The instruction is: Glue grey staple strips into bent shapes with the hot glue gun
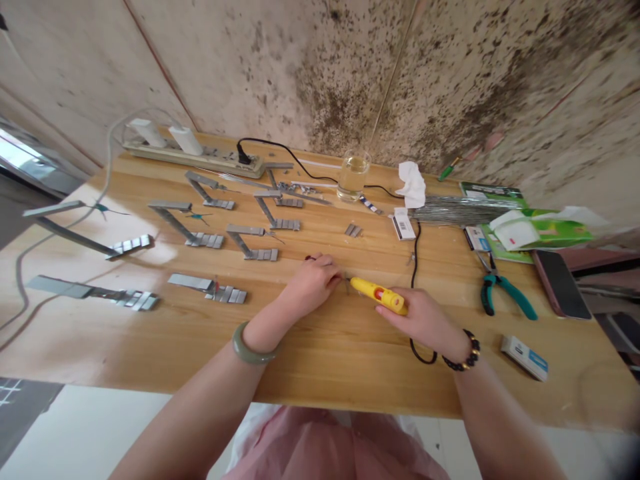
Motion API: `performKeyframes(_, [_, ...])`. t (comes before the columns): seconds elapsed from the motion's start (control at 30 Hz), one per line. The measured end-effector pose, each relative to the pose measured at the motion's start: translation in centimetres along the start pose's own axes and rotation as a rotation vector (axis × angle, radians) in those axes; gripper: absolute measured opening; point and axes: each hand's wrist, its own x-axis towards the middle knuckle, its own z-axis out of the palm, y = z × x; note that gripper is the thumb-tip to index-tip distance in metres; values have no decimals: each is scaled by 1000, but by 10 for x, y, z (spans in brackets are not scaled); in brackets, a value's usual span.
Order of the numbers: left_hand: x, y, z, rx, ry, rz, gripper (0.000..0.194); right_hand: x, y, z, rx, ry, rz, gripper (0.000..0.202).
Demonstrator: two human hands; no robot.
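Yellow tool (375,292) fills the closed right hand (423,321); left hand (313,285) pinches shut (held item unclear).

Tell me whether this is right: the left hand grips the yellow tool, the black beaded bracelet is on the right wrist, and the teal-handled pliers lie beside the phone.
Not quite: the head view shows the right hand gripping the yellow tool, not the left hand. The black beaded bracelet and the teal-handled pliers beside the phone are as you say.
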Motion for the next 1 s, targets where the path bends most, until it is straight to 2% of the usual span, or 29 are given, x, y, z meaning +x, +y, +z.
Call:
performKeyframes(0.23, [0, -1, 0, -2, 13, 16, 17, 0, 0, 0, 35, 46, -9, 17])
performKeyframes(1.0, [-1, -1, 1, 13, 7, 10, 17, 0, 0, -1, -17, -2, -13, 18])
